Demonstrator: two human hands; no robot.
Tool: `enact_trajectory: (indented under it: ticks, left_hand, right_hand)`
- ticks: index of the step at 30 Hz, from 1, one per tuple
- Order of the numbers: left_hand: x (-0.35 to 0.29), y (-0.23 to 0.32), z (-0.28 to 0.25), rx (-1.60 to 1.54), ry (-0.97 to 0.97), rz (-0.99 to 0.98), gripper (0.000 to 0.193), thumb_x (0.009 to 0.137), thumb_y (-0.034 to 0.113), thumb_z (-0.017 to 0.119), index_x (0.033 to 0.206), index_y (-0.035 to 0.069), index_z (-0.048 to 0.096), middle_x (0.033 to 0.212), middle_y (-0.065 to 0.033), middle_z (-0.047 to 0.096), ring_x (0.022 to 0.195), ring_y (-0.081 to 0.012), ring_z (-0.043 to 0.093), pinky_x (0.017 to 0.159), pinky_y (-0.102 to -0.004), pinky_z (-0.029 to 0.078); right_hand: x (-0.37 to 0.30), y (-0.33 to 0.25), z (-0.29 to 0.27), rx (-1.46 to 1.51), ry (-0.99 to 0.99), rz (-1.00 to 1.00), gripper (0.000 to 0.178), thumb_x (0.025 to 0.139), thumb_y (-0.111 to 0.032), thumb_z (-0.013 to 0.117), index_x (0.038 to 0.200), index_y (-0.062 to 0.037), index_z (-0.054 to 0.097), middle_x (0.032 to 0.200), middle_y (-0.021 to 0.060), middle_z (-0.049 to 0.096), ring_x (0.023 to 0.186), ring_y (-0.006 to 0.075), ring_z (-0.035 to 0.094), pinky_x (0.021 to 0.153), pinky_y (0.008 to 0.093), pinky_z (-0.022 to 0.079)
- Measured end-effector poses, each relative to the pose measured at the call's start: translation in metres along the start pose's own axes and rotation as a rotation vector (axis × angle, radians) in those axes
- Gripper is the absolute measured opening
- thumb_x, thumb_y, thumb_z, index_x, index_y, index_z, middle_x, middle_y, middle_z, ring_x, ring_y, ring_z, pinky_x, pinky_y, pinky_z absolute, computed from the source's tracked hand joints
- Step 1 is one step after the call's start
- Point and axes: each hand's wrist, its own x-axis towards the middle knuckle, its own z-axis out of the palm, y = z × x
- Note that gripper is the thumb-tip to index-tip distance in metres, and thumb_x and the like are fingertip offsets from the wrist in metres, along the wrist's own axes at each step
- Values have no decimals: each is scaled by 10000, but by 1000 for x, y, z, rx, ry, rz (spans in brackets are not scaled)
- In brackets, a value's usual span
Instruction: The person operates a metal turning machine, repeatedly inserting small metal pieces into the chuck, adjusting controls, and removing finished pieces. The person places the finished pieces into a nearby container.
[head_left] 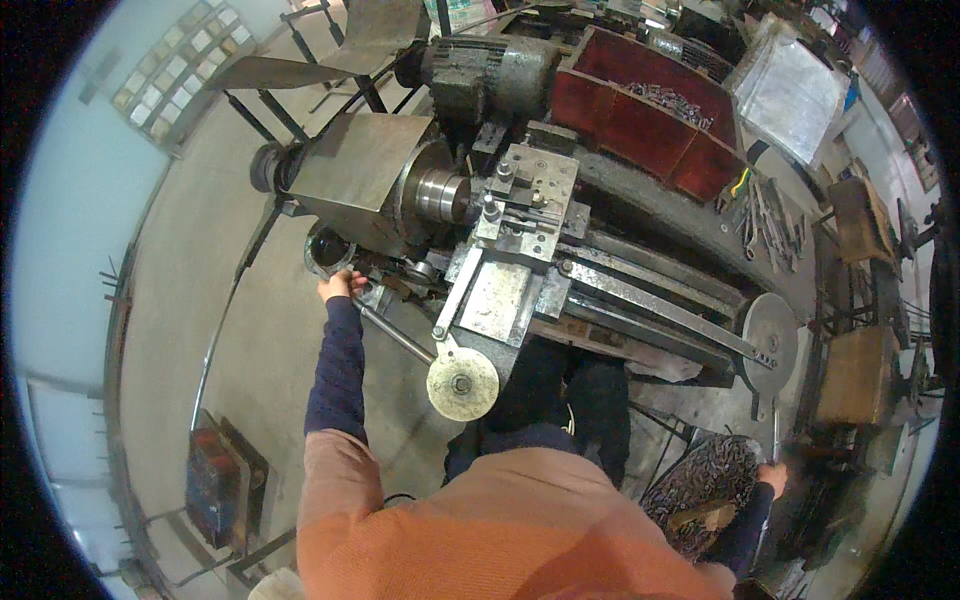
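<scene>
My left hand [342,285] is closed just below a round dark container [325,246] under the lathe's headstock. Its fingers are bunched, and what lies between them is too small to make out. At the lower right my right hand [771,478] is wrapped round a long metal lever [776,432], which hangs below a grey disc [770,345] at the end of the machine. Between my arms stands the lathe, with a shiny chuck [442,194], a tool carriage [535,200] and a pale round disc [462,384] on a linkage arm.
A red bin [650,110] with small metal parts sits behind the lathe. Wrenches [770,225] lie to its right. A container heaped with small dark parts [705,480] stands beside my right arm. A red-and-blue box [215,490] rests on the floor at left.
</scene>
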Motion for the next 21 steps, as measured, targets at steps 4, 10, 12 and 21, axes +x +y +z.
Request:
enact_trajectory:
  ticks: [4,10,12,21]
  left_hand:
    - [11,-6,1,-40,-26,34,262,721,-26,489,969,-74,419,710,-193,613,497,-265,619,372,-304,445]
    - [20,-18,-7,336,-5,232,255,716,-29,491,957,-83,426,694,-202,602,487,-270,611,389,-328,470]
    - [30,-20,-16,351,-18,262,242,718,-36,486,947,-91,429,682,-206,590,482,-284,605,397,-352,484]
    - [43,26,-58,299,-43,211,286,734,-36,474,1003,-107,411,710,-221,544,535,-348,594,473,-455,527]
  right_hand:
    - [-53,-20,-28,58,-102,59,394,677,-274,567,999,-51,610,1020,194,606,971,364,561,825,434,439]
    - [-42,-14,-16,83,-82,55,374,674,-271,572,974,-50,612,1008,190,612,963,375,559,818,436,441]
    - [-16,-11,-14,54,-59,31,375,685,-293,574,971,-52,611,1008,183,614,959,367,565,810,437,448]
    - [88,-13,-19,-87,-67,18,398,760,-348,539,1019,-51,598,1048,163,610,980,320,582,825,417,463]
